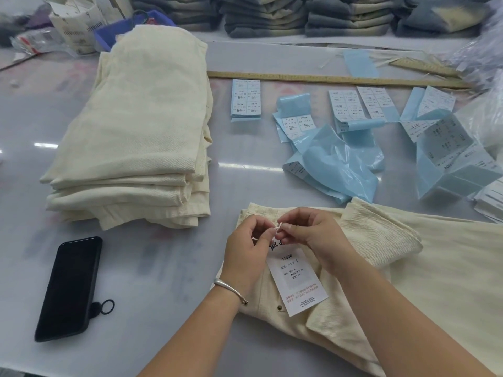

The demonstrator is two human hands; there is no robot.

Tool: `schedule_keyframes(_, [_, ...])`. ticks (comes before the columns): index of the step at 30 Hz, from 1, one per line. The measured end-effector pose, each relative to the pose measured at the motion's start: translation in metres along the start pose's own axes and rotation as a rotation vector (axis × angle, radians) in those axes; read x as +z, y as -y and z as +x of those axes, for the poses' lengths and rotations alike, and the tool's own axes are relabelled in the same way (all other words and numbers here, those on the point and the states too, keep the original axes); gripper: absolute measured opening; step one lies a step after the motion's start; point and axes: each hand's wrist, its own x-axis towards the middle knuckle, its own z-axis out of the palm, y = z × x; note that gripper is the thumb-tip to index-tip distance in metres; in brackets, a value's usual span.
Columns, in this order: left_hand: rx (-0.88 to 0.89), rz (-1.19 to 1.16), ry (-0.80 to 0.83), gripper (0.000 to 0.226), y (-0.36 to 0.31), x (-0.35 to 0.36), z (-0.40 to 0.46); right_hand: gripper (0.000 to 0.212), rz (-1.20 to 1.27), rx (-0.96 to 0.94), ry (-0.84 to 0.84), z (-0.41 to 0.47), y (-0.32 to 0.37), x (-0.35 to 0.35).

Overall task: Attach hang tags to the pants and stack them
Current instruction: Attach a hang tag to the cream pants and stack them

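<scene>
A cream pair of pants (381, 240) lies at the table's front right, waistband toward me. On it rests a white hang tag (296, 281) printed "1103# S". My left hand (245, 248) and my right hand (313, 238) meet above the tag's top end, both pinching a small white fastener (279, 226) at the waistband. A stack of folded cream pants (136, 137) stands to the left.
A black phone (68, 289) with a ring strap lies at the front left. Label sheets (246, 100) and blue backing papers (337, 164) are scattered behind the pants. A long wooden ruler (340, 78) lies farther back. Folded dark garments (299, 14) are piled along the far edge.
</scene>
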Motion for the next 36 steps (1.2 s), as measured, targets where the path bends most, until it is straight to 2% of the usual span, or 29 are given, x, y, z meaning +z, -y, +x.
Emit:
schedule_keyframes(7, [0.042, 0.037, -0.049, 0.011, -0.008, -0.003, 0.002, 0.014, -0.188, -0.147, -0.042, -0.002, -0.003, 0.001])
schedule_keyframes(15, [0.106, 0.108, -0.029, 0.013, -0.011, -0.001, 0.004, 0.021, -0.035, -0.150, -0.014, -0.003, -0.004, -0.003])
schedule_keyframes(22, [0.082, 0.085, -0.036, 0.014, -0.009, 0.001, 0.002, 0.018, -0.096, -0.167, -0.003, -0.003, -0.004, -0.006])
schedule_keyframes(31, [0.079, 0.066, 0.010, 0.016, -0.011, 0.000, 0.003, 0.018, -0.043, -0.166, 0.014, -0.003, -0.006, -0.007])
schedule_keyframes(36, [0.042, 0.021, -0.023, 0.019, -0.012, 0.001, 0.002, 0.019, -0.028, -0.165, 0.014, -0.003, -0.005, -0.008])
